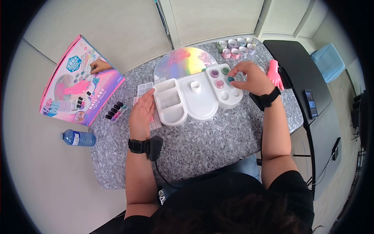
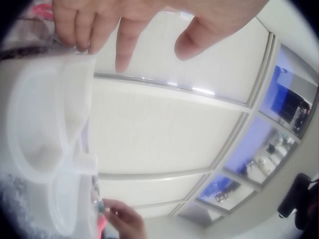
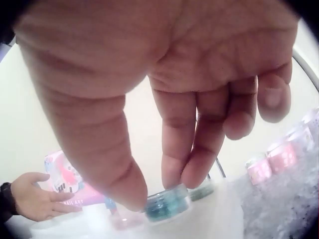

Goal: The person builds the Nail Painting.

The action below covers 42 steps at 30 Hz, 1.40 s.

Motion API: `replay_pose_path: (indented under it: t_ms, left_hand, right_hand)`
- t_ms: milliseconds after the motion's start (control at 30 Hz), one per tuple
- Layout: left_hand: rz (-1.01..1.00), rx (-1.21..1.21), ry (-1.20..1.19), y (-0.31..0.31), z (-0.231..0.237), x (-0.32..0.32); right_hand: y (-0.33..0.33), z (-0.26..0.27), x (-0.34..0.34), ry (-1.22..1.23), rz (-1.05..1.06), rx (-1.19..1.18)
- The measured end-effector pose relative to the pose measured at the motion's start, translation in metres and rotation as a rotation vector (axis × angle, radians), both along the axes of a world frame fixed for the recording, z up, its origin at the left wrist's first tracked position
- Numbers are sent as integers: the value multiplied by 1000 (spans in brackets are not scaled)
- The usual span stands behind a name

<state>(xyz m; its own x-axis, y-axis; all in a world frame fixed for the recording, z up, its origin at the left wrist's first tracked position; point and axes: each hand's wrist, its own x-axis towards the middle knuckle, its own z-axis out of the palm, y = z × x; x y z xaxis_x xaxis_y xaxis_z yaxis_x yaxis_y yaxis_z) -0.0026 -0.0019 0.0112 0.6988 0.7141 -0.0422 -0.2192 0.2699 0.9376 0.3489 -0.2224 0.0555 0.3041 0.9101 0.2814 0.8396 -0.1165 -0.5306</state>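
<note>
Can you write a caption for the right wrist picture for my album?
Right hand pinches a teal pot, left hand and box behind.

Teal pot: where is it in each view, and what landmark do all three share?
Head: teal pot right of centre, above mid-height, at the right hand.
Left wrist: probably the small teal patch low, left of centre.
Right wrist: teal pot bottom centre, pinched between thumb and fingers.
Shared landmark: the right hand, visible in all three.
</note>
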Motion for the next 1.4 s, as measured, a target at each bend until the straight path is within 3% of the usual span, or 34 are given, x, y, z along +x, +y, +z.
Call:
replay_pose_path:
  t_ms: [433, 533, 600, 833, 933, 1067, 1133, 1200, 1333, 1400]
  left_hand:
    - [0, 21, 11, -3, 4, 1]
    - [-11, 9, 19, -1, 1, 1]
    - [-2, 14, 28, -5, 4, 2]
    - [-17, 41, 29, -4, 4, 2]
    - [-21, 9, 8, -2, 3, -1]
    - [-31, -15, -10, -5, 3, 3]
    - [-19, -19, 5, -1, 0, 1]
    - [-31, -25, 2, 2, -2, 0]
    - [-29, -11, -13, 1, -3, 0]
    - [-35, -9, -1, 3, -5, -1]
  right_hand:
    - [-2, 4, 4, 43, 21, -42]
    - [-14, 7, 23, 188, -132, -81]
    - [-26, -8, 53, -123, -295, 22]
    - [-35, -36, 87, -51, -381, -218]
    - [-26, -7, 52, 106, -345, -138]
    - [-13, 21, 1, 230, 146, -6]
    - [-6, 15, -14, 159, 246, -6]
    - [-3, 9, -23, 37, 293, 20]
    - [-3, 13, -33, 18, 218, -3]
    - [-2, 21, -35, 80, 158, -159]
